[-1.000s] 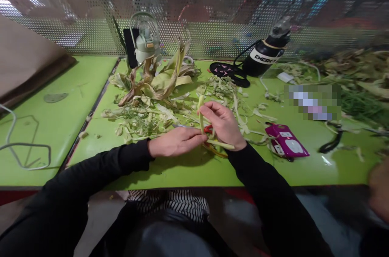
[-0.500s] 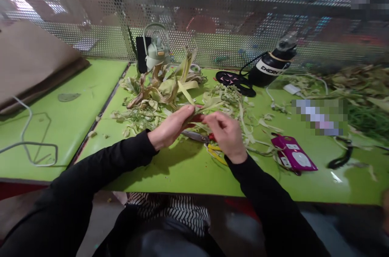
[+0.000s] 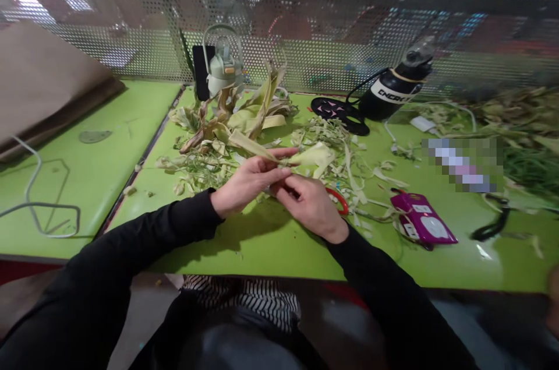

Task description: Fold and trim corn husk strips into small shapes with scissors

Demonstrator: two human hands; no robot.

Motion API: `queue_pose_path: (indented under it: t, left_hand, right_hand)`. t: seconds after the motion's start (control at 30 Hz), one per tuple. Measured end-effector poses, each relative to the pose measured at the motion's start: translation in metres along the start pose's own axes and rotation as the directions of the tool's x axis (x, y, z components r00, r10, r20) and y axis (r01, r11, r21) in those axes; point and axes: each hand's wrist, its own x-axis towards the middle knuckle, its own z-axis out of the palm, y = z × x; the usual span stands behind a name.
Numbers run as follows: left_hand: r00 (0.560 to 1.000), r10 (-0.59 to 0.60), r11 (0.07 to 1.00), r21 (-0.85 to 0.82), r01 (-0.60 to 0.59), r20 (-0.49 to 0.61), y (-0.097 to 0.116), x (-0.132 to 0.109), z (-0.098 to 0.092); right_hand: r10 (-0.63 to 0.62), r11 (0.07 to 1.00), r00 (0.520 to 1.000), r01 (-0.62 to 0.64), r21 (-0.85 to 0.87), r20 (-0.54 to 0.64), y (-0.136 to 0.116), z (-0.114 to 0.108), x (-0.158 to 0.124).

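My left hand pinches a long pale green leaf and holds it level above the green table. My right hand is closed just below and to the right of it. A red scissor handle pokes out from under the right hand's fingers. The scissor blades are hidden beneath my hands. Both arms are in black sleeves.
A heap of dried leaves and cut scraps lies behind my hands. A pale green kettle-shaped bottle, a black bottle, a magenta case and a perforated metal screen are around. A grey cable lies left.
My left hand has drawn the leaf up and right. My right hand dropped from the leaf onto the scissors, which shifted right on the table.
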Motion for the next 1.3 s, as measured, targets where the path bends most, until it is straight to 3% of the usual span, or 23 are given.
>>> queue_pose_path:
  t: [0.1,0.17,0.27,0.43,0.5,0.6,0.77,0.83,0.9,0.97,1.03,1.13,1.3]
  left_hand:
    - [1.0,0.001,0.999,0.034,-0.001,0.003,0.007,0.001,-0.003]
    - [1.0,0.014,0.999,0.03,-0.014,-0.027,0.009,0.003,-0.005]
    - [0.998,0.011,0.998,0.062,-0.007,-0.068,0.008,0.006,-0.007]
    - [1.0,-0.026,0.99,0.142,0.024,0.01,0.008,0.003,-0.002]
    - [1.0,0.0,0.985,0.173,0.001,-0.005,0.009,0.002,0.001]
    - [0.996,0.064,0.975,0.219,-0.048,-0.068,0.008,0.001,0.004]
    - [0.984,0.125,0.963,0.255,-0.09,-0.124,0.014,-0.003,0.006]
    - [0.986,0.131,0.96,0.261,-0.1,-0.106,0.017,-0.004,0.004]
    - [0.99,0.12,0.955,0.279,-0.097,-0.068,0.017,-0.004,0.001]
    - [0.994,0.107,0.94,0.326,-0.096,-0.018,0.014,-0.003,-0.002]
    - [0.992,0.123,0.919,0.375,-0.121,0.018,0.009,-0.003,-0.003]
    - [0.991,0.126,0.908,0.398,-0.131,0.039,0.004,-0.005,0.001]
    - [0.998,0.006,0.966,0.258,0.01,-0.065,0.008,-0.007,0.008]
  right_hand:
    - [0.028,0.997,0.999,-0.03,0.066,0.032,-0.001,-0.005,0.0]
    - [0.08,0.988,0.995,-0.072,0.138,-0.056,0.001,-0.01,0.002]
    - [0.235,0.932,0.953,-0.165,0.323,-0.192,0.008,-0.016,0.007]
    - [0.376,0.71,0.925,-0.245,0.66,-0.061,0.017,-0.014,0.011]
    - [0.391,0.672,0.92,-0.266,0.691,-0.025,0.018,-0.012,0.01]
    - [0.38,0.691,0.924,-0.253,0.677,-0.042,0.017,-0.014,0.009]
    - [0.371,0.7,0.904,-0.123,0.703,-0.212,0.016,-0.027,0.01]
    - [0.352,0.733,0.904,-0.104,0.672,-0.244,0.017,-0.033,0.009]
    - [0.286,0.81,0.933,-0.113,0.575,-0.219,0.018,-0.037,0.009]
    - [0.172,0.906,0.972,-0.092,0.413,-0.16,0.017,-0.038,0.009]
    - [0.025,0.968,0.988,0.015,0.25,-0.153,0.015,-0.035,0.009]
    - [-0.151,0.978,0.954,0.183,0.103,-0.257,0.011,-0.027,0.009]
    - [-0.216,0.974,0.915,0.225,-0.014,-0.34,0.008,-0.021,0.005]
